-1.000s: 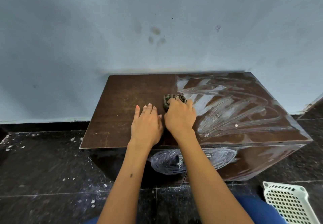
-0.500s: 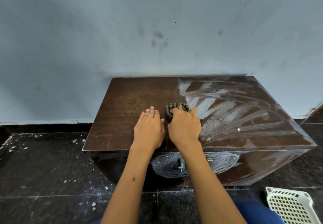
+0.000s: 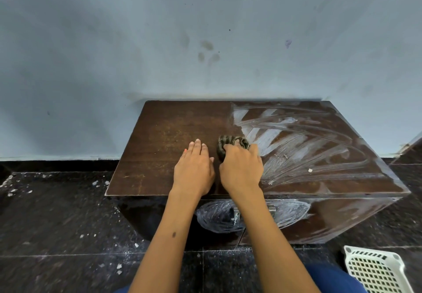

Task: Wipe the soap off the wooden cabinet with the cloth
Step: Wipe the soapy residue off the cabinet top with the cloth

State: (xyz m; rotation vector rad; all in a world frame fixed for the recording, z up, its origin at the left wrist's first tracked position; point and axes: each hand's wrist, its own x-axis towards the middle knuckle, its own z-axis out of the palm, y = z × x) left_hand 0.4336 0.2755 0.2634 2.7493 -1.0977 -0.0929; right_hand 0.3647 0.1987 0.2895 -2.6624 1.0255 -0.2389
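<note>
A low dark wooden cabinet (image 3: pixel 173 128) stands against the blue wall. Its left half is bare wood. White soap streaks (image 3: pixel 303 146) fan across the right half, and more soap smears the front panel (image 3: pixel 219 219). My right hand (image 3: pixel 242 169) grips a bunched dark striped cloth (image 3: pixel 228 143) on the top, right at the border between bare wood and soap. My left hand (image 3: pixel 194 167) rests flat on the bare wood just left of it, fingers straight.
A white perforated plastic basket (image 3: pixel 376 270) sits on the dark tiled floor at the lower right. Pale debris flecks (image 3: pixel 98 183) litter the floor left of the cabinet. A small white chip (image 3: pixel 310 170) lies in the soap.
Both hands and the cloth have slid a little away from me along the soap's left border. The view has tilted slightly upward.
</note>
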